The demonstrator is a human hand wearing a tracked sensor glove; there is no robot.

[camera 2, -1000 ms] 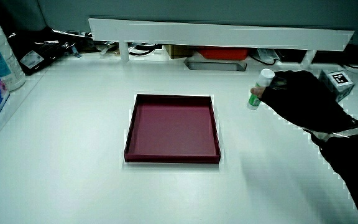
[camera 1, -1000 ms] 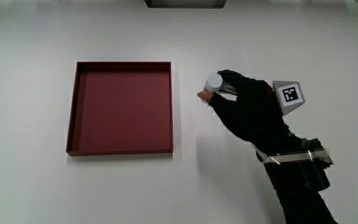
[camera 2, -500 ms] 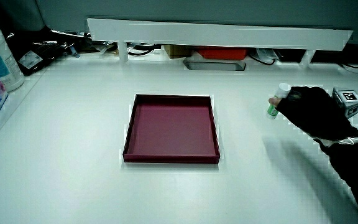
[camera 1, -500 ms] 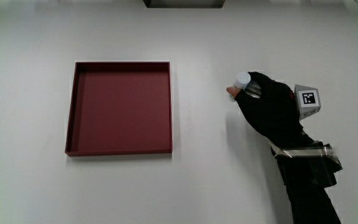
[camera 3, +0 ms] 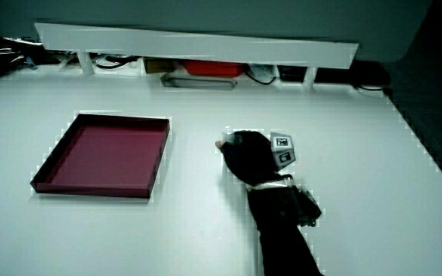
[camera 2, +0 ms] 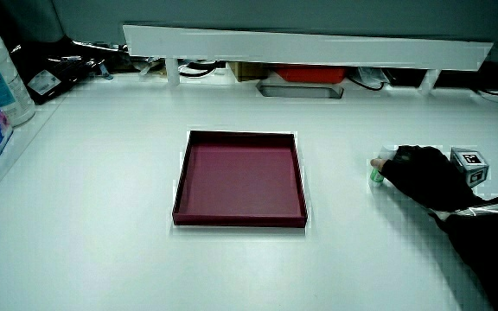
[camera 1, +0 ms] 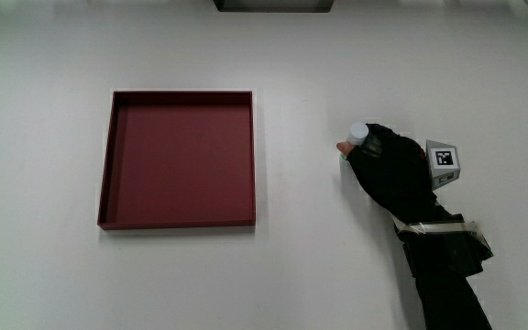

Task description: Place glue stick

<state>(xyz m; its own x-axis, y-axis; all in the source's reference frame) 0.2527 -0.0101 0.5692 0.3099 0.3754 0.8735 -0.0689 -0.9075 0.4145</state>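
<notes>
The hand (camera 1: 390, 171) has its fingers curled around the glue stick (camera 1: 357, 136) (white cap poking out past the fingertips), low at the table (camera 1: 337, 266), well apart from the red tray (camera 1: 178, 158).

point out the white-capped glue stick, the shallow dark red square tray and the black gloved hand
white-capped glue stick (camera 1: 358, 133), main view, on its white cap
shallow dark red square tray (camera 1: 181, 95), main view, on its rim farthest from the person
black gloved hand (camera 1: 390, 170), main view, on the back of the glove
</notes>
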